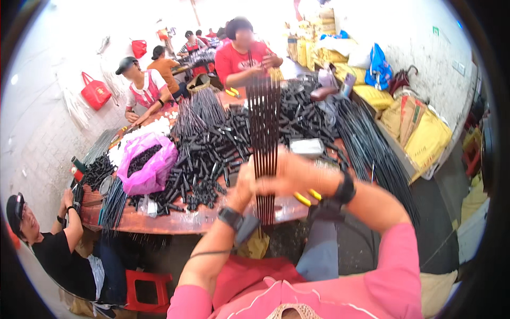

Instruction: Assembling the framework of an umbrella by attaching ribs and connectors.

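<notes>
My left hand (243, 187) and my right hand (292, 173) meet in front of me and both grip a bundle of long thin dark rods (263, 122). The bundle stands upright, fanning a little above my hands and sticking out below them toward my lap. Both hands are blurred. Each wrist wears a dark band. The hands hover over the near edge of a round wooden table (180, 220).
The table holds heaps of short black tubes (207, 154), a pink bag (151, 165) of black pieces, yellow-handled pliers (307, 196) and long rods (372, 143) at the right. Several other people sit around it. A red stool (149, 290) stands at lower left. Yellow sacks (425, 138) lie at the right.
</notes>
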The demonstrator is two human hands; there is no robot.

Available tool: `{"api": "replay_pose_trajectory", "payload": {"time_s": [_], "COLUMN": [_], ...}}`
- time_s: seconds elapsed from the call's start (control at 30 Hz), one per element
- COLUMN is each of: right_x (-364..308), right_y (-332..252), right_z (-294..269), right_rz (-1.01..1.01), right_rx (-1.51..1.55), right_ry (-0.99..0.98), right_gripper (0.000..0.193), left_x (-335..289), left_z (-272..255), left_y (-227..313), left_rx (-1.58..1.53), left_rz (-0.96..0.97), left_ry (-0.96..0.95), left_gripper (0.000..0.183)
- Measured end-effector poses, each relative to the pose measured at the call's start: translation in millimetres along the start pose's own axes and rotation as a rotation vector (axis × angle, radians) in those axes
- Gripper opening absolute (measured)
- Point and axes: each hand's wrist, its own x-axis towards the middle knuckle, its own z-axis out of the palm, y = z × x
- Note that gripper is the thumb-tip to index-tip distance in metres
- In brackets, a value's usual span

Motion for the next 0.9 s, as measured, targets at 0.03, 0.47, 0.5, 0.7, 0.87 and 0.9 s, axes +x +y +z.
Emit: {"api": "replay_pose_trajectory", "payload": {"time_s": [0.03,0.47,0.5,0.7,0.87,0.9], "right_x": [9.6,31.8,60.8,42.6,-34.4,-51.8], "right_y": [-4.9,-57.3,-44.8,-50.2,15.9,20.7], "right_z": [-18.8,-82.2,-48.8,-22.8,-23.1,8.5], "right_rz": [0.069,0.295,0.188,0.278,0.287,0.360], "right_rx": [-0.060,0.257,0.314,0.363,0.617,0.432], "right_ry": [-0.047,-0.154,-0.238,-0.140,-0.007,0.079], "right_gripper": [0.020,0.030,0.030,0.031,0.036,0.037], "left_x": [10.1,-23.9,-55.8,-71.4,-62.4,-66.1], "left_z": [-4.7,19.1,-9.6,-1.5,-9.1,-25.8], "left_y": [25.0,137.6,138.1,154.6,140.8,128.1], "left_rx": [-0.148,-1.070,-0.972,-0.976,-1.005,-0.975], "left_rz": [0.006,-0.028,-0.182,-0.420,-0.438,-0.417], "left_ry": [0.009,-0.489,-0.299,-0.106,0.110,0.194], "left_gripper": [0.056,0.091,0.070,0.029,0.026,0.040]}}
